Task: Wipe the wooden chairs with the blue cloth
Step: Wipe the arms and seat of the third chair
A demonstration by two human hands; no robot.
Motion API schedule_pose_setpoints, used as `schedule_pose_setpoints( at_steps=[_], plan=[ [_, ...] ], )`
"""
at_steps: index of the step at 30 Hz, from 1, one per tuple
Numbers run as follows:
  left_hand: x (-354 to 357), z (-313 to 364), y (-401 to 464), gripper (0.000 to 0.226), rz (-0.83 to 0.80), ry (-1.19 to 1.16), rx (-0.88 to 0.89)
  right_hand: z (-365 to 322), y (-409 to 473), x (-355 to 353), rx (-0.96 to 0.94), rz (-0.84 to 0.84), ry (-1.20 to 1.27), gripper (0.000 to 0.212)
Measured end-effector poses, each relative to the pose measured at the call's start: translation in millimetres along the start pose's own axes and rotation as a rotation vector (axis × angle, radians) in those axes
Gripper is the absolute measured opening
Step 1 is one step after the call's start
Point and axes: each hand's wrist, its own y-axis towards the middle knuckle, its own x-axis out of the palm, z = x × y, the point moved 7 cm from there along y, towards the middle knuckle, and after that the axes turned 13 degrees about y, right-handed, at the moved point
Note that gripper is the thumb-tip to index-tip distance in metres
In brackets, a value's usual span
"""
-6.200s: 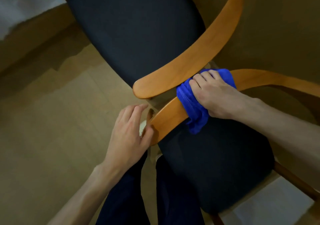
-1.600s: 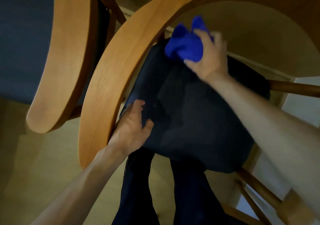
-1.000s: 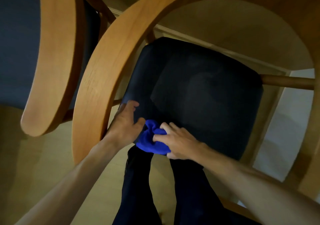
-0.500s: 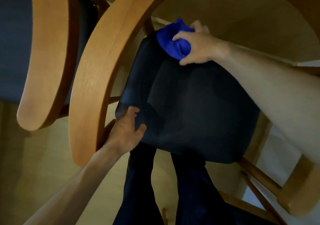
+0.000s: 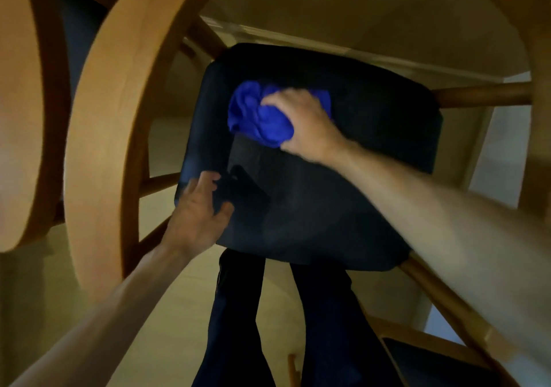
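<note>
I look down through the curved wooden backrest (image 5: 98,136) of a chair onto its dark padded seat (image 5: 343,183). The bunched blue cloth (image 5: 256,115) lies on the far left part of the seat. My right hand (image 5: 304,124) grips the cloth from the right and presses it on the seat. My left hand (image 5: 199,210) rests on the seat's near left edge with its fingers spread. The frame is blurred by motion.
A second chair's wooden backrest (image 5: 18,112) stands close on the left. Wooden rungs and legs (image 5: 483,95) run under and beside the seat. My dark trouser legs (image 5: 238,312) stand just in front of the seat on a pale wooden floor (image 5: 167,321).
My right hand has pulled the cloth from the seat's far edge toward me, onto the middle of the seat. My left hand has stayed on the near left edge.
</note>
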Motion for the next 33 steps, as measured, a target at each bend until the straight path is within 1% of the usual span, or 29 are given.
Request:
schedule_pose_setpoints(
  at_steps=[2,4,6,9,10,11,12,15,16,17,18,19,21,22,24,25,27,29,31,32,33],
  plan=[
    [-3.6,14.0,7.8,0.057,-0.008,0.019,0.005,0.8,-51.7,30.5,-0.011,-0.019,-0.006,0.062],
    [-2.7,29.0,13.8,0.057,-0.039,0.028,0.028,2.2,-99.4,58.4,-0.004,-0.058,-0.017,0.062],
    [0.1,45.9,16.9,0.054,-0.047,0.036,0.065,3.5,-134.5,77.0,-0.024,-0.121,0.024,0.06],
    [1.5,72.6,14.0,0.046,0.024,0.012,0.149,9.7,-161.2,83.6,-0.041,-0.276,0.049,0.06],
    [2.5,80.0,11.8,0.044,0.048,0.002,0.178,13.1,-160.4,74.7,-0.027,-0.274,0.058,0.062],
    [4.3,86.1,9.8,0.042,0.063,-0.003,0.2,17.7,-153.6,59.0,-0.002,-0.223,0.074,0.064],
    [6.5,90.5,8.2,0.041,0.069,-0.003,0.212,23.8,-140.7,36.7,0.033,-0.135,0.089,0.069],
    [10.1,96.3,9.0,0.041,0.102,0.024,0.214,48.4,-80.6,-56.1,0.126,0.239,0.146,0.082],
    [10.2,97.4,11.0,0.041,0.114,0.037,0.214,58.5,-60.0,-85.3,0.162,0.334,0.154,0.086],
    [9.6,99.0,13.9,0.041,0.122,0.052,0.215,68.1,-40.0,-109.3,0.193,0.381,0.148,0.087],
    [8.5,101.0,18.1,0.041,0.128,0.071,0.218,74.8,-22.3,-125.5,0.216,0.377,0.122,0.088],
    [6.8,102.7,23.2,0.041,0.136,0.088,0.218,79.9,-7.8,-131.5,0.232,0.323,0.077,0.088],
    [0.8,105.6,33.8,0.039,0.151,0.098,0.207,85.5,4.8,-117.8,0.274,0.178,0.013,0.084],
    [-3.6,108.2,38.5,0.038,0.163,0.089,0.21,85.9,1.9,-106.5,0.301,0.163,-0.009,0.081],
    [-13.2,115.3,43.8,0.033,0.198,0.048,0.236,79.5,-23.1,-82.0,0.315,0.206,-0.055,0.077],
    [-17.4,118.6,45.4,0.032,0.207,0.026,0.25,72.6,-43.3,-65.6,0.291,0.209,-0.076,0.075],
    [-21.5,124.6,45.7,0.032,0.195,0.022,0.281,57.3,-98.2,-24.7,0.217,0.15,-0.064,0.071],
    [-22.4,127.2,43.3,0.032,0.183,0.052,0.302,44.2,-161.0,25.4,0.185,0.005,0.026,0.069],
    [-19.9,127.9,39.2,0.033,0.176,0.066,0.312,31.3,-210.4,65.2,0.171,-0.207,0.077,0.065],
    [-16.2,128.1,36.7,0.033,0.165,0.073,0.317,30.7,-223.2,73.4,0.169,-0.273,0.094,0.062],
    [-11.3,127.4,34.5,0.034,0.147,0.081,0.32,32.3,-226.1,72.7,0.175,-0.3,0.117,0.06]
  ],
)
